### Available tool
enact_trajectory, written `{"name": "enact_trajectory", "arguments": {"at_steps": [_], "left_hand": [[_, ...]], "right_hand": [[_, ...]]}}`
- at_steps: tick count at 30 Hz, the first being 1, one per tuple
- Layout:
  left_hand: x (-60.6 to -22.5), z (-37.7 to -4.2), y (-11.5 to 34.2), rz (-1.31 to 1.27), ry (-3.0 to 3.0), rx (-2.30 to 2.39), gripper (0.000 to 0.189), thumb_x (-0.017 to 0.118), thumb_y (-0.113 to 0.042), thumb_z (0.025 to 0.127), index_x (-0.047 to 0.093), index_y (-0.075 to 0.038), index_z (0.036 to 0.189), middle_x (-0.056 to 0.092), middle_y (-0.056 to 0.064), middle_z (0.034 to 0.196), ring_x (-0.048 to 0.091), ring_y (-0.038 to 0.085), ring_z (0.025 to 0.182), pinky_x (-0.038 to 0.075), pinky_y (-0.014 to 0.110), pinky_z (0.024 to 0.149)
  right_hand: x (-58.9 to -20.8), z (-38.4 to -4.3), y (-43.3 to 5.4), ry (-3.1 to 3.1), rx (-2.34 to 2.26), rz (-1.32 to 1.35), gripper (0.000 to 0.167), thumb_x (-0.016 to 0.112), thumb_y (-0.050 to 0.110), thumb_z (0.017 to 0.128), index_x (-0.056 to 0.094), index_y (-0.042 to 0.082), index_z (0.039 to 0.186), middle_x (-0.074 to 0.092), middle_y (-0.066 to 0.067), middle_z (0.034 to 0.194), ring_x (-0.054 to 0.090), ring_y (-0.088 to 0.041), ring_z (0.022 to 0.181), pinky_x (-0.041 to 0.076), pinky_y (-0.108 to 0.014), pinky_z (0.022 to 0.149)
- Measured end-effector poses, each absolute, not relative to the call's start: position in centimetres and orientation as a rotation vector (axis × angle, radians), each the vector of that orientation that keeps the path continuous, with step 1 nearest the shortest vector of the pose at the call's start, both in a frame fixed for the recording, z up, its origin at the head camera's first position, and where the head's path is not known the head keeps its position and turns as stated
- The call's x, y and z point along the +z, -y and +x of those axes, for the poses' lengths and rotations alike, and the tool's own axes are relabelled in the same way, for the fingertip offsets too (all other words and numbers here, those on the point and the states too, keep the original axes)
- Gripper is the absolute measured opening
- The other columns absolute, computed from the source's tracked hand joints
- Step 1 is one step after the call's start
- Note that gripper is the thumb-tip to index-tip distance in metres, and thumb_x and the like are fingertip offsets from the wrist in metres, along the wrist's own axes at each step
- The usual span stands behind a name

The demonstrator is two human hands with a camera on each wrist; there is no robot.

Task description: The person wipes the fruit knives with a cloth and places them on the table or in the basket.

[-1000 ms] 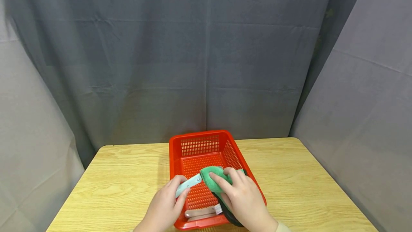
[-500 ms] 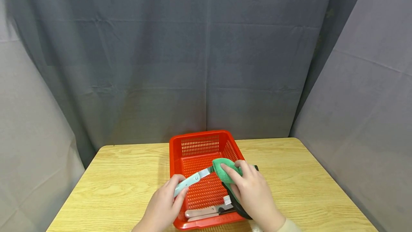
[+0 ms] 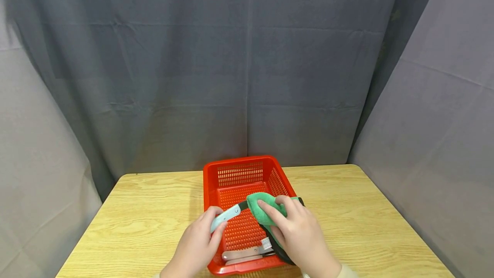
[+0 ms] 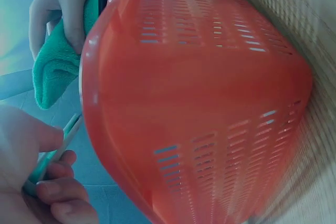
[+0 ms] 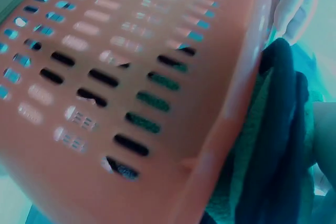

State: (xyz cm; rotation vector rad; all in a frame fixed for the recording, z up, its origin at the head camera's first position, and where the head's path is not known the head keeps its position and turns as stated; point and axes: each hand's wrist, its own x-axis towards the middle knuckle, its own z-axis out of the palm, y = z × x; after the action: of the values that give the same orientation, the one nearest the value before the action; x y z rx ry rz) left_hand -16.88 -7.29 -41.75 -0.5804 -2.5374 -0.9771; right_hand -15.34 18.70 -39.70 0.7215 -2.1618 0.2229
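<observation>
My left hand [image 3: 198, 239] grips the pale blue handle of a knife [image 3: 226, 217] over the red basket. In the right hand [image 3: 301, 235] is a green cloth [image 3: 266, 210] with dark edging and a white label, folded around the knife's blade. Only a short dark stretch of blade shows between handle and cloth; its tip is hidden. The left wrist view shows the thumb and curled fingers of the left hand [image 4: 31, 166] around the handle, below the bunched cloth [image 4: 58, 69]. In the right wrist view the cloth [image 5: 252, 145] hangs along the basket's rim.
The red plastic basket [image 3: 211, 185] has slotted walls and stands on a wood-grain table [image 3: 146, 218]. Inside, at its near end, lie pinkish-handled knives [image 3: 241, 254], partly under the hanging cloth. Grey curtains [image 3: 193, 76] enclose the table at the back and sides.
The right hand and cloth slid outward to the right along the blade, baring more metal, then came part of the way back toward the handle. The left hand has barely moved.
</observation>
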Motion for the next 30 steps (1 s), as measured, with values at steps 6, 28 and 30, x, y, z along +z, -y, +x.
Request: {"name": "enact_trajectory", "arguments": {"at_steps": [6,28,30], "left_hand": [[-41.6,-16.8,7.1,-0.617,2.518,-0.981,0.021,0.075,-0.015,0.094,0.062,-0.018,0.109,0.046,-0.017,0.075,0.045,0.002,0.063,0.041,0.022,0.060],[-41.5,-16.5,7.4,-0.730,2.493,-1.026,0.022,0.073,-0.013,0.095,0.060,-0.017,0.113,0.049,-0.016,0.081,0.044,-0.001,0.064,0.042,0.021,0.061],[-41.5,-16.5,7.4,-0.732,2.486,-1.024,0.022,0.073,-0.013,0.095,0.060,-0.017,0.113,0.049,-0.016,0.081,0.044,-0.001,0.064,0.042,0.021,0.061]], "right_hand": [[-39.7,-15.1,-18.1,2.202,0.208,0.756,0.072,0.094,0.011,0.068,0.068,0.026,0.133,0.062,-0.005,0.110,0.058,-0.019,0.084,0.053,-0.030,0.062],[-40.5,-16.8,-19.6,2.281,0.168,0.651,0.067,0.095,0.012,0.068,0.070,0.026,0.129,0.061,-0.006,0.107,0.055,-0.016,0.079,0.052,-0.030,0.059],[-40.5,-16.8,-19.8,2.284,0.168,0.641,0.067,0.095,0.013,0.068,0.070,0.026,0.129,0.061,-0.006,0.107,0.056,-0.017,0.080,0.052,-0.031,0.059]]}}
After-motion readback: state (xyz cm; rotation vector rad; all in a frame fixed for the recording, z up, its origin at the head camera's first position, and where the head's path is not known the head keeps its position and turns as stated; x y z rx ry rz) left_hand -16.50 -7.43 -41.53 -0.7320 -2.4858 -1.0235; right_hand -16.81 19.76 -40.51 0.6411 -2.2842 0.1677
